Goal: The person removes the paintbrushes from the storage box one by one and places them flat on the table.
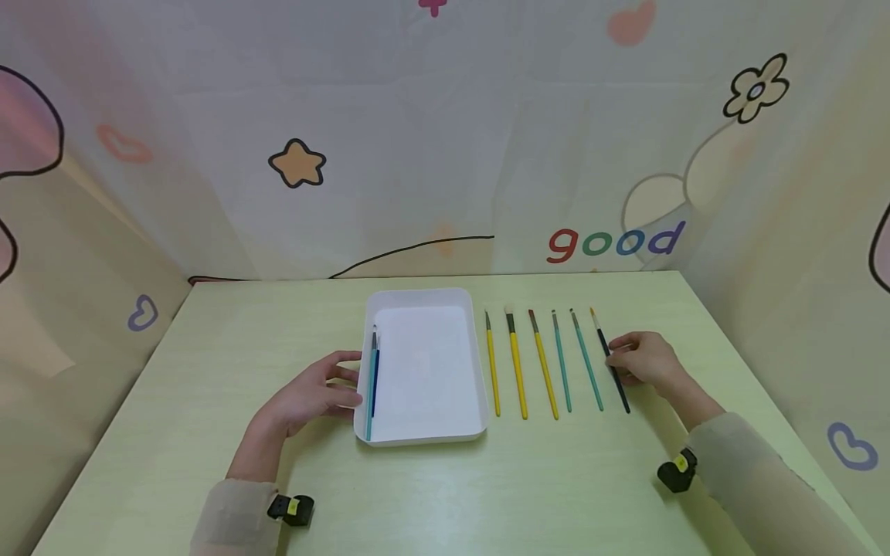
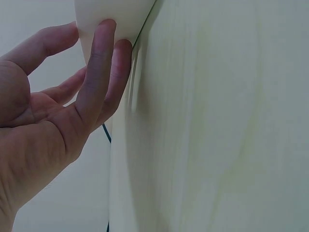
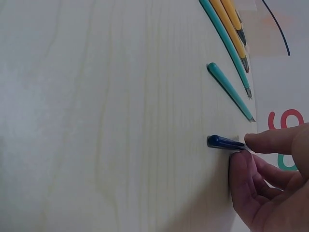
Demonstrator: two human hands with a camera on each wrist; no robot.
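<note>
White tray [image 1: 427, 371] on a pale table [image 1: 487, 494], with a teal brush [image 1: 371, 388] and a dark blue brush [image 1: 376, 378] lying along its left inner side. The left hand [image 1: 316, 394], fingers spread, touches the tray's outer left wall. To the tray's right stands a row of three yellow-handled brushes [image 1: 518, 367], two teal-handled brushes [image 1: 585, 357] and, outermost, a dark-handled brush [image 1: 619, 387], pinched between thumb and fingers of the right hand [image 1: 647, 361]. Behind the table, a patterned backdrop [image 1: 417, 193] bears the word "good".
</note>
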